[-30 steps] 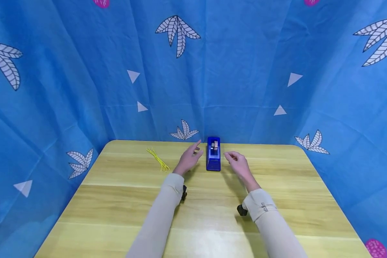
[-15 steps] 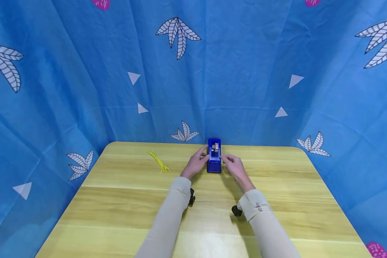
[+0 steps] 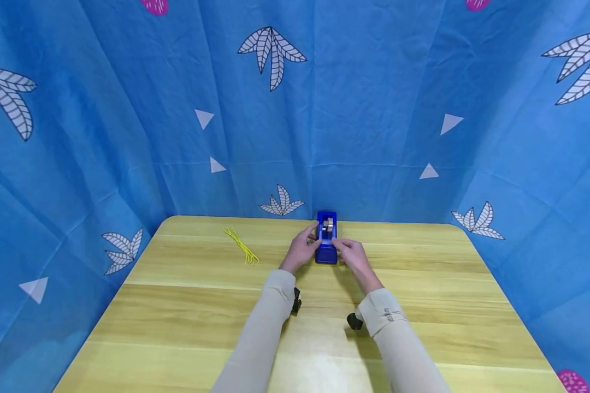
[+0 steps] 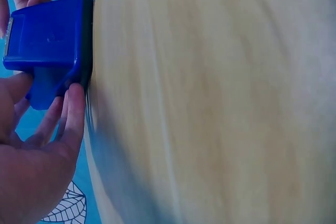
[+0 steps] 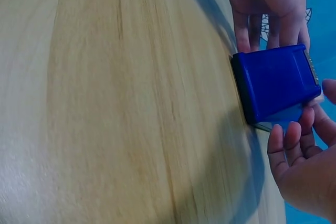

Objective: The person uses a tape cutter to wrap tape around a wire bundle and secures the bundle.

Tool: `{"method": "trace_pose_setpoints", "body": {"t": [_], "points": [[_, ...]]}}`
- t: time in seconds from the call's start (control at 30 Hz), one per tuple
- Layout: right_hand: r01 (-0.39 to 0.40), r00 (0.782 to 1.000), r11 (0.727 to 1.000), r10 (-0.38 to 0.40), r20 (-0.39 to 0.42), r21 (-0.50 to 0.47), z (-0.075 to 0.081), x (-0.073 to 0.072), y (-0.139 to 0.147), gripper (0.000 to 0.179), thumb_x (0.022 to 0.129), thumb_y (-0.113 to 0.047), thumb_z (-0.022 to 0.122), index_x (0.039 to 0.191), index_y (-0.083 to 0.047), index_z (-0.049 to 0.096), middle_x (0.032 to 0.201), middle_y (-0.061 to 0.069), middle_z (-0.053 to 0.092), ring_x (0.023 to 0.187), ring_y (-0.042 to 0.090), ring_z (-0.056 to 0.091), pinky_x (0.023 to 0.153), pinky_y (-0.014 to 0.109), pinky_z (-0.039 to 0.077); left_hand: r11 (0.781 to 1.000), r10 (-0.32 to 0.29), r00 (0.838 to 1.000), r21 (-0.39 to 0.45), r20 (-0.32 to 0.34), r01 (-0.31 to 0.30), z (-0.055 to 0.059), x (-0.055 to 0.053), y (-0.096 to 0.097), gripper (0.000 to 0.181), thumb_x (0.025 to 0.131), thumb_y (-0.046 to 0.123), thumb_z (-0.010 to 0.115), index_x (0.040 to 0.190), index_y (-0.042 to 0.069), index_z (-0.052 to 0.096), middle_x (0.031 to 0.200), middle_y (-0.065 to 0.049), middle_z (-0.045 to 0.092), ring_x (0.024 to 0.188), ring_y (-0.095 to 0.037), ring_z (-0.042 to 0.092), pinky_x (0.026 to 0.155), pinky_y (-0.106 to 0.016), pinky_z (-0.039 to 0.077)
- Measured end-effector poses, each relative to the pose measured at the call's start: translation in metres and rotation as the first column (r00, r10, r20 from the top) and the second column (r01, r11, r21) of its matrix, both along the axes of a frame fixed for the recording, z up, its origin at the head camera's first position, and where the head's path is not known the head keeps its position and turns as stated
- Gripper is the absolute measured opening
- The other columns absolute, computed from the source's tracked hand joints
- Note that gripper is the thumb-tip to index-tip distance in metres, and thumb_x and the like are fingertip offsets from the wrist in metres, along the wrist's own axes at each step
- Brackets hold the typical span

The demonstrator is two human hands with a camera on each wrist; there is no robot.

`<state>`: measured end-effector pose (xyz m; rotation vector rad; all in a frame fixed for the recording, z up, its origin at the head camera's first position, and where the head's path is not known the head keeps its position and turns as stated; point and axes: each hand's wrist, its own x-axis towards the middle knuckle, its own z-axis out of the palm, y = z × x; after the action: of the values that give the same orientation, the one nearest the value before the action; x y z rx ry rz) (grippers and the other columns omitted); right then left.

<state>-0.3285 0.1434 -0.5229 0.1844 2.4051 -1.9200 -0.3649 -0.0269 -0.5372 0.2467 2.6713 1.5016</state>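
A dark blue tape dispenser (image 3: 326, 254) with a tape roll (image 3: 330, 224) in it stands at the table's back edge. My left hand (image 3: 301, 251) holds its left side. In the left wrist view the left thumb (image 4: 20, 85) lies by the top and the fingers (image 4: 73, 114) reach along the lower side. My right hand (image 3: 353, 254) is at the right side, its thumb and index fingertips close together by the serrated cutter strip (image 5: 312, 66). The other right fingers (image 5: 286, 145) are bent beside the wall. I cannot tell whether the right fingertips pinch the tape's end.
A bundle of thin yellow strings (image 3: 242, 245) lies on the wooden table (image 3: 177, 305), left of the hands. A blue patterned curtain (image 3: 373, 109) hangs directly behind the table and along both sides.
Both hands have moved inward from either side to the tape dispenser. The left thumb and fingers have come onto its left side, and the right fingertips have reached its right edge.
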Motion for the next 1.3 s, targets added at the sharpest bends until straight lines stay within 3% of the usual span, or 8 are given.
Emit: {"method": "trace_pose_setpoints", "body": {"t": [0.23,0.37,0.6,0.8,1.1,1.3], "points": [[0.014,1.000,1.000,-0.014,0.008,0.023,-0.0015,0.0001,-0.0011,0.041,0.104,-0.032,0.062,0.123,0.003,0.071,0.091,0.003,0.066,0.067,0.014,0.052,0.060,0.025,0.044,1.000,0.010,0.999,-0.006,-0.030,-0.011,-0.0022,0.0016,0.0032,0.058,0.107,0.021,0.059,0.161,0.029,0.038,0.135,-0.017,0.062,0.118,-0.031,0.064,0.103,-0.044,0.055],[0.021,1.000,1.000,-0.021,0.014,0.023,0.0006,0.0015,-0.0018,0.039,0.104,-0.032,0.062,0.120,0.001,0.073,0.095,0.006,0.067,0.069,0.017,0.052,0.061,0.027,0.044,1.000,0.022,0.999,-0.010,-0.037,-0.022,-0.0011,0.0026,0.0043,0.058,0.107,0.020,0.059,0.160,0.029,0.039,0.135,-0.018,0.062,0.117,-0.031,0.065,0.103,-0.044,0.055],[0.057,0.998,0.998,-0.057,-0.013,0.032,0.0007,-0.0005,-0.0036,0.034,0.102,-0.026,0.066,0.118,0.002,0.074,0.120,0.017,0.071,0.080,0.019,0.058,0.068,0.029,0.050,1.000,0.023,0.999,-0.015,-0.036,-0.023,0.0020,0.0060,0.0054,0.058,0.107,0.020,0.059,0.160,0.029,0.039,0.132,-0.018,0.063,0.112,-0.029,0.066,0.100,-0.043,0.056],[0.080,0.996,0.996,-0.079,-0.033,0.039,0.0011,-0.0027,-0.0051,0.031,0.101,-0.025,0.068,0.115,0.001,0.076,0.117,0.016,0.072,0.081,0.017,0.057,0.071,0.030,0.050,1.000,0.025,0.999,-0.014,-0.043,-0.025,0.0069,0.0078,0.0055,0.057,0.107,0.018,0.058,0.160,0.027,0.039,0.131,-0.020,0.064,0.112,-0.030,0.065,0.102,-0.044,0.055],[0.080,0.997,0.995,-0.079,-0.023,0.057,0.0024,-0.0008,-0.0069,0.033,0.100,-0.027,0.068,0.116,0.001,0.075,0.122,0.018,0.071,0.089,0.017,0.056,0.071,0.026,0.046,0.999,0.026,0.999,-0.025,-0.037,-0.027,0.0044,0.0090,0.0042,0.057,0.107,0.020,0.058,0.161,0.029,0.038,0.133,-0.018,0.063,0.117,-0.029,0.065,0.103,-0.042,0.055],[0.089,0.995,0.994,-0.087,-0.040,0.067,0.0031,-0.0003,-0.0077,0.031,0.099,-0.025,0.069,0.109,0.003,0.076,0.112,0.015,0.072,0.088,0.017,0.057,0.069,0.025,0.046,0.999,0.022,0.999,-0.026,-0.046,-0.023,0.0034,0.0082,0.0039,0.057,0.107,0.019,0.058,0.161,0.028,0.038,0.133,-0.019,0.063,0.118,-0.030,0.065,0.103,-0.042,0.055]]}}
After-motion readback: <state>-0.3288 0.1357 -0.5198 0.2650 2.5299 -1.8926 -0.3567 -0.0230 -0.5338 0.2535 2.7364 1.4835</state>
